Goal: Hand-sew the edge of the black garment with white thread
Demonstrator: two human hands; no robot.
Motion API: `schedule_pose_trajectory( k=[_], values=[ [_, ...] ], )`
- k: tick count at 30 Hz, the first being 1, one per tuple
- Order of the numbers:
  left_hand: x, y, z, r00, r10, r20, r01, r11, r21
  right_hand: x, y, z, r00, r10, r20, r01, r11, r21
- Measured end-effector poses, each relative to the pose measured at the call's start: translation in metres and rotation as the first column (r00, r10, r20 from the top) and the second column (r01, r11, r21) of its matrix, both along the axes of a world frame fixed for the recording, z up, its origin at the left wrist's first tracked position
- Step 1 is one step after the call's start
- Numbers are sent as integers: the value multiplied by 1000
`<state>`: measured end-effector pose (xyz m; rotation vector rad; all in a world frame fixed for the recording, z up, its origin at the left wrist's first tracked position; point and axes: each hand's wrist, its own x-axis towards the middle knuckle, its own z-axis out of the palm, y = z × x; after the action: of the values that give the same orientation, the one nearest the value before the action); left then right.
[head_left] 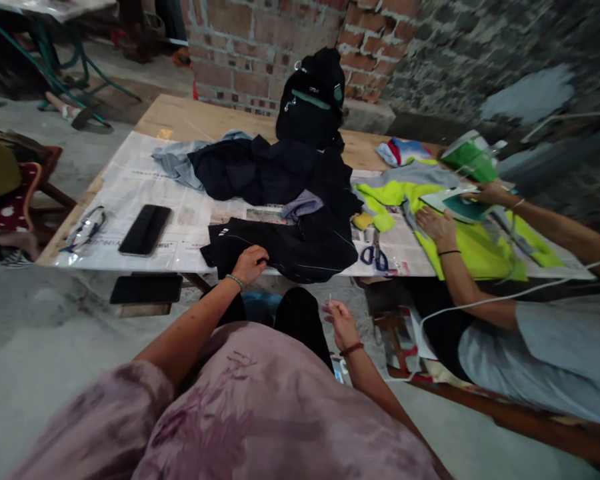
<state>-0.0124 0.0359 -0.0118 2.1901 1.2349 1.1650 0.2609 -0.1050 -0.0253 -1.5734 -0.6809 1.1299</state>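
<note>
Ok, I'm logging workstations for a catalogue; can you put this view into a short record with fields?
Left hand: on black garment, near the table edge
Right hand: off the table, pinching a small pale item, too small to identify
Scissors: right of the black garment
Smartphone: left, on newspaper
Backpack: far side
Co-worker: one hand on iron, another on neon-yellow garment

From mid-view there were one backpack (310, 107) at twelve o'clock; one clothes iron (457, 205), one pair of scissors (377, 250) and a co-worker's two hands (439, 231) at three; one smartphone (145, 230) on newspaper (117, 177) at nine; the wearer's two, left hand (251, 265) at eight, right hand (343, 325) at five
</note>
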Motion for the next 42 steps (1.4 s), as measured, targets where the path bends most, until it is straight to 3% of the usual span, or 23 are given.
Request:
schedule_pose_trajectory(
  k=[3,5,9,13,21,28,31,34,38,42],
  values=[
    [1,-3,2,1000,26,-17,-26,1000,12,-21,27,16,929,103,-355,-100,995,27],
    [0,-6,5,997,48,-67,-46,998,39,-30,42,24,886,128,-446,-126,991,35],
    [-7,-17,17,961,73,-268,-45,993,109,-34,63,26,924,49,-380,-21,997,78],
    [-18,-29,25,911,24,-412,31,991,128,-26,71,19,946,-54,-318,105,984,147],
    [-27,-33,8,905,-33,-424,77,993,87,-17,75,14,937,-75,-341,128,982,136],
    [-26,-25,15,889,-39,-457,69,996,49,-10,78,29,928,-7,-372,69,986,155],
    [-27,-17,18,904,-99,-417,92,995,-35,-7,83,36,912,-2,-410,49,993,103],
    [-29,-6,24,926,-175,-335,113,974,-199,-6,93,41,892,-31,-452,34,999,0],
    [-28,7,39,933,-185,-310,24,888,-459,-5,109,46,880,-75,-469,19,992,-123],
    [-24,12,49,929,-193,-316,-23,821,-570,-9,115,48,901,-81,-425,40,994,-105]
  ],
)
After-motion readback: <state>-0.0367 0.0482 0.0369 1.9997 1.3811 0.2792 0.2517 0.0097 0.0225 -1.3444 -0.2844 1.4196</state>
